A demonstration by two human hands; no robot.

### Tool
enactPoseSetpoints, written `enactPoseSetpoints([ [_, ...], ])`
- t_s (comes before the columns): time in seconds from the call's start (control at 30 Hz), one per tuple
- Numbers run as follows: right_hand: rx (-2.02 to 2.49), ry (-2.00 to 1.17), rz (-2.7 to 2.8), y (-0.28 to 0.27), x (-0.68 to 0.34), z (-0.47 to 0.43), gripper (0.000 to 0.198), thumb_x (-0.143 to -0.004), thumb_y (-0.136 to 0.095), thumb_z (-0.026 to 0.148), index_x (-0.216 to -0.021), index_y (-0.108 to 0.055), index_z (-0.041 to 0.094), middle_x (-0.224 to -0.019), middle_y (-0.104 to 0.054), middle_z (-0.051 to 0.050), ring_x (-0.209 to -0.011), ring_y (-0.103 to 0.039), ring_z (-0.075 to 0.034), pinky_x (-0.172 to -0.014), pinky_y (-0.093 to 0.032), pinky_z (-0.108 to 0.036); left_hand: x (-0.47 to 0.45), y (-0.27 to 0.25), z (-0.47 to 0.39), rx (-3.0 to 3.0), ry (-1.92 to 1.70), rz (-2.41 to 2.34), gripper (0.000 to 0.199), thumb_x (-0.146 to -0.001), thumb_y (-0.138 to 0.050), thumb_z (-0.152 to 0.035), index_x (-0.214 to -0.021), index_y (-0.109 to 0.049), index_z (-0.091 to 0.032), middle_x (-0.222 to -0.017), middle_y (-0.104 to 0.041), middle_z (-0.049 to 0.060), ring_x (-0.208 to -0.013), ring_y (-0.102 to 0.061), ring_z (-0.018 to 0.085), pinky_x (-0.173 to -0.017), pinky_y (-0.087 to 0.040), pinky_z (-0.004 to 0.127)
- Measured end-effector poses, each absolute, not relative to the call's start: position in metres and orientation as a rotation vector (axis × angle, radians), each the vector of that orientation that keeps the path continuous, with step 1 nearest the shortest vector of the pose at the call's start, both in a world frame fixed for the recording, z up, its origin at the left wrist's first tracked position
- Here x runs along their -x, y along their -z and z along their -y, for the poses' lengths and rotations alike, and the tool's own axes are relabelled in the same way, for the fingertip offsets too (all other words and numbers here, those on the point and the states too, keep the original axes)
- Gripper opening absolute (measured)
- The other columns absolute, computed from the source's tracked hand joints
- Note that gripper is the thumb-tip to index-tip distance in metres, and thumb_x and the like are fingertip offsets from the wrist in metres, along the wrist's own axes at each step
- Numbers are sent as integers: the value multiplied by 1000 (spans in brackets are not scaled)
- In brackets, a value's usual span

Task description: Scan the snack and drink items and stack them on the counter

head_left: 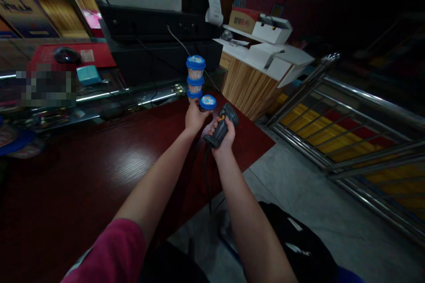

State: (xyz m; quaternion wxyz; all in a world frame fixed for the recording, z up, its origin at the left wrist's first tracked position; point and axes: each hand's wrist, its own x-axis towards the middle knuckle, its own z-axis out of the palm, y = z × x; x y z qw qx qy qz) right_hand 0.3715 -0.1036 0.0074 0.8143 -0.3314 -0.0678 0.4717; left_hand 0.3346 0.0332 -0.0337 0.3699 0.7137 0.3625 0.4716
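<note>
My left hand (195,117) is wrapped around a small tub with a blue lid (208,102), near the far end of the dark red table (99,177). Just behind it rises a stack of similar blue-lidded tubs (195,74), which the hand partly overlaps. In my right hand (226,135) is a dark grey barcode scanner (218,132) with an orange trigger, gripped by its handle. Its head points away from me, close to the right of the held tub. A black cable hangs from the handle's lower end over the table.
A black machine with a paper roll (212,0) stands behind the table. Left lie a computer mouse (67,55) on a red mat and more blue-lidded tubs (20,139). A wood-grain cabinet (245,84) bears boxes. A metal railing (365,101) stands right.
</note>
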Motion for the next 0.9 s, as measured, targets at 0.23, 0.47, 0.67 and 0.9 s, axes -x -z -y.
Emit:
enactPoseSetpoints([
  [0.23, 688, -989, 248, -11, -371, 111, 27, -94, -55, 48, -86, -52, 23, -59, -45, 6, -44, -42, -8, -42, -40, -16, -316, 24, -24, -1842, -1088, -925, 65, -69, -89, -22, -126, -58, -13, -127, -70, 20, -121, -67, 35, -105, -51, 48],
  [0.47, 725, -1219, 361, -20, -356, 128, 23, -90, -57, 44, -86, -56, 22, -57, -45, 6, -41, -38, -8, -35, -33, -16, -200, 17, 1, -1492, -1034, -698, 47, -86, -74, -31, -128, -58, -15, -128, -71, 13, -116, -69, 23, -106, -53, 41],
  [0.67, 773, -1638, 641, -16, -300, 118, 26, -87, -64, 45, -89, -59, 20, -62, -55, 3, -39, -40, -9, -30, -32, -17, -45, 8, 25, -1133, -1080, -664, 43, -88, -72, -50, -117, -67, -18, -121, -74, 12, -110, -72, 24, -106, -56, 44],
  [0.9, 804, -1987, 745, -15, -185, 70, 30, -88, -63, 45, -92, -64, 16, -63, -59, 3, -39, -48, -9, -30, -38, -18, 43, 0, 22, -827, -1326, -734, 28, -93, -72, -43, -106, -68, -19, -118, -75, 9, -112, -70, 19, -109, -53, 42],
])
